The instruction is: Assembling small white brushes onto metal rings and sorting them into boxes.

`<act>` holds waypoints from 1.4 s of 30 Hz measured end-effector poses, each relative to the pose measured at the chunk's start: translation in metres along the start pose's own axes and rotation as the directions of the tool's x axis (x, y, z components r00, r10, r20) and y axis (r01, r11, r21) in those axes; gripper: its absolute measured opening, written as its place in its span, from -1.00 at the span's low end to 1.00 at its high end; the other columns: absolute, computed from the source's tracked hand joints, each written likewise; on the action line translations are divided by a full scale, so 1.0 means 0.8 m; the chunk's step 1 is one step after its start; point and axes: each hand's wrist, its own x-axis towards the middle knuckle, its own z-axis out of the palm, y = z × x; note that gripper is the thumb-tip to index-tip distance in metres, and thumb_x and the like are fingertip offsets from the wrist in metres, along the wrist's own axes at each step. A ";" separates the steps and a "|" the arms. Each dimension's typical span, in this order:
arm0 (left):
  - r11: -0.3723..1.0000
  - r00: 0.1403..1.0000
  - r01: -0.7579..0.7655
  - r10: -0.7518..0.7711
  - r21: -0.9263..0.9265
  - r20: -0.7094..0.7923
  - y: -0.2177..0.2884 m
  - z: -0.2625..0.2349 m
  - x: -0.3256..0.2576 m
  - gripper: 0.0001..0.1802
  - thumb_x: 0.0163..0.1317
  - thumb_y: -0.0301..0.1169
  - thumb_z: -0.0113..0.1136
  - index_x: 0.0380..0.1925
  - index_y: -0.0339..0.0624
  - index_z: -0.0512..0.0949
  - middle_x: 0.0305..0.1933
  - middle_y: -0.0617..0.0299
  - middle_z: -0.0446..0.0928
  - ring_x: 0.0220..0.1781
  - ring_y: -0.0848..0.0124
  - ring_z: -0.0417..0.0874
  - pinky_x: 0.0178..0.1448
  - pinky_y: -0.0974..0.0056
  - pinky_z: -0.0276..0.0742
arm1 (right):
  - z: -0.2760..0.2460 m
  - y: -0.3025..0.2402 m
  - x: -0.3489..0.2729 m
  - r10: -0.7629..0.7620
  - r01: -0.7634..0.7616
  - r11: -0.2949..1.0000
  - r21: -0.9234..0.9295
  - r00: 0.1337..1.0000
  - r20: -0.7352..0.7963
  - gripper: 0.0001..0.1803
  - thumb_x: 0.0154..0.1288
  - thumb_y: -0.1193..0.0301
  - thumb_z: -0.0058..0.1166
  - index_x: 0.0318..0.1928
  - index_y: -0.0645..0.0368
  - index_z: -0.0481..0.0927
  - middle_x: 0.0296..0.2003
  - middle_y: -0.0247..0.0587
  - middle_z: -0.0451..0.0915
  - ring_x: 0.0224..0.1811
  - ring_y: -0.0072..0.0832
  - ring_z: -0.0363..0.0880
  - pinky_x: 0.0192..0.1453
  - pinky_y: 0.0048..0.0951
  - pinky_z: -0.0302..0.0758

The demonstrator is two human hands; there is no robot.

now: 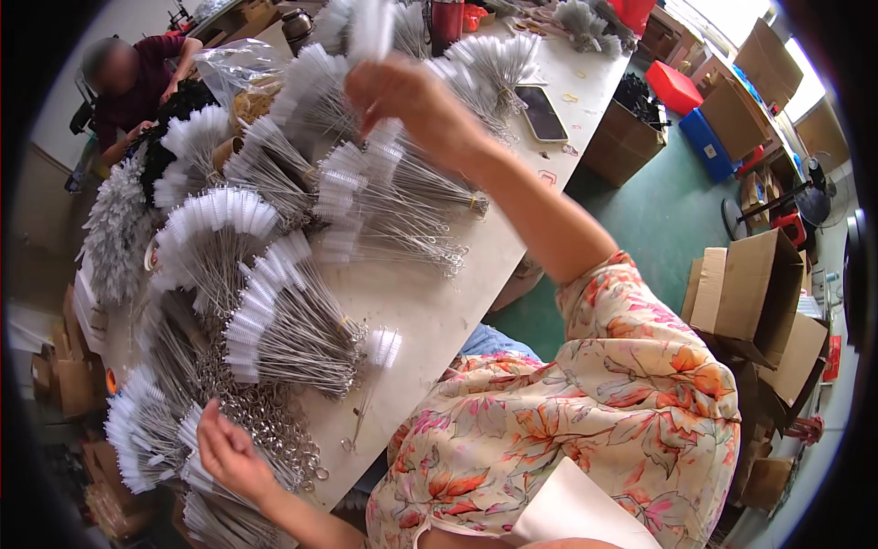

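My right hand (407,96) is raised over the far part of the white table (430,302), pinching a white bristle brush (370,27) that blurs upward. My left hand (229,453) rests at the near left on a heap of wire brush handles with ring ends (274,425), fingers curled among them. Bundles of white-bristled wire brushes (283,320) fan out across the table between both hands. One loose small brush (380,352) lies by the table's near edge.
A dark phone (541,113) lies on the far right of the table. Another person in a dark red top (137,78) sits at the far left. Open cardboard boxes (754,293) stand on the green floor at right, with red and blue crates (690,114) beyond.
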 end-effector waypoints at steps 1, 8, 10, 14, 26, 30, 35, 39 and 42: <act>0.999 0.999 0.003 -0.004 0.032 0.049 0.007 0.034 -0.008 -0.69 0.35 -0.38 -0.11 -0.07 -0.40 0.45 -0.60 0.44 0.19 -0.70 0.73 0.06 -0.68 0.59 -0.10 | 0.037 -0.002 -0.019 0.079 -0.090 0.983 0.159 0.994 0.074 -0.75 0.35 0.33 -0.12 -0.15 0.26 0.48 -0.23 -0.22 0.50 -0.24 -0.46 0.51 -0.13 -0.38 0.54; 0.729 0.789 -0.592 0.436 0.345 0.432 -0.052 0.109 -0.019 -0.71 0.29 -0.40 0.00 -0.05 -0.33 0.40 -0.41 0.30 0.42 -0.41 0.47 0.49 -0.28 0.39 0.44 | 0.201 -0.012 -0.116 0.119 -0.182 0.980 0.082 0.863 0.491 -0.68 0.33 0.30 -0.05 0.03 0.18 0.44 0.00 -0.18 0.41 0.12 -0.43 0.32 0.19 -0.39 0.31; 0.700 0.736 -0.667 0.564 0.256 0.374 -0.036 0.115 -0.030 -0.75 0.30 -0.32 0.00 -0.29 -0.36 0.40 -0.43 0.14 0.44 -0.35 0.30 0.51 -0.19 0.22 0.46 | 0.202 -0.024 -0.136 0.047 -0.162 0.961 0.222 0.892 0.449 -0.65 0.31 0.29 -0.02 0.06 0.15 0.43 0.04 -0.18 0.36 0.15 -0.41 0.28 0.19 -0.39 0.28; 0.715 0.751 -0.657 0.596 0.238 0.283 -0.020 0.111 -0.048 -0.88 0.29 -0.50 -0.03 -0.26 -0.37 0.36 -0.17 0.07 0.35 -0.24 0.34 0.54 -0.15 0.29 0.55 | 0.174 -0.017 -0.155 0.070 -0.164 0.935 0.314 0.954 0.291 -0.64 0.27 0.20 0.05 -0.03 0.13 0.56 0.04 -0.17 0.37 0.21 -0.43 0.19 0.17 -0.41 0.26; 0.480 0.545 -0.838 0.707 0.260 0.450 -0.079 0.128 -0.105 -0.55 -0.07 -0.60 0.30 -0.09 -0.15 0.54 -0.05 0.15 0.39 -0.18 0.28 0.49 -0.16 0.28 0.46 | 0.134 0.011 -0.180 0.483 -0.602 0.313 0.735 0.767 0.423 -0.77 0.36 0.29 -0.10 -0.19 0.20 0.50 -0.47 -0.44 0.50 -0.47 -0.62 0.46 -0.40 -0.61 0.39; 0.658 0.664 -0.717 0.546 0.230 0.510 -0.093 0.089 -0.117 -0.70 0.04 -0.53 0.26 -0.17 -0.21 0.54 -0.22 0.14 0.48 -0.34 0.35 0.54 -0.30 0.29 0.48 | 0.072 -0.048 -0.140 0.574 0.032 0.676 -0.737 0.604 0.553 -0.84 0.17 0.36 0.07 -0.42 0.20 0.59 -0.47 -0.36 0.60 -0.45 -0.53 0.55 -0.42 -0.55 0.38; 0.847 0.834 -0.443 0.269 0.294 0.482 -0.091 0.075 -0.139 -0.75 0.19 -0.37 0.16 -0.15 -0.24 0.53 -0.41 0.19 0.55 -0.43 0.44 0.58 -0.31 0.38 0.48 | 0.091 0.009 -0.224 0.675 0.831 0.029 -0.555 0.393 0.625 -0.87 0.12 0.37 0.06 -0.47 0.15 0.55 -0.57 -0.26 0.53 -0.43 -0.40 0.58 -0.34 -0.30 0.43; 0.907 0.836 -0.361 0.213 0.216 0.506 -0.103 0.066 -0.159 -0.58 0.05 -0.38 0.28 -0.07 -0.25 0.46 -0.37 0.18 0.55 -0.43 0.38 0.58 -0.32 0.32 0.50 | 0.131 0.013 -0.242 0.490 -0.080 0.850 -0.521 0.486 0.724 -0.84 0.22 0.39 0.03 -0.36 0.25 0.54 -0.57 -0.27 0.54 -0.52 -0.43 0.51 -0.39 -0.38 0.43; 0.814 0.790 -0.543 0.412 0.207 0.454 -0.104 0.052 -0.163 -0.71 -0.03 -0.43 0.34 -0.27 -0.24 0.52 -0.36 0.15 0.55 -0.41 0.31 0.59 -0.34 0.30 0.50 | 0.162 -0.008 -0.229 0.622 -0.455 0.756 -0.472 0.273 0.734 -0.80 0.32 0.38 -0.04 -0.34 0.26 0.55 -0.57 -0.35 0.52 -0.59 -0.69 0.41 -0.50 -0.59 0.34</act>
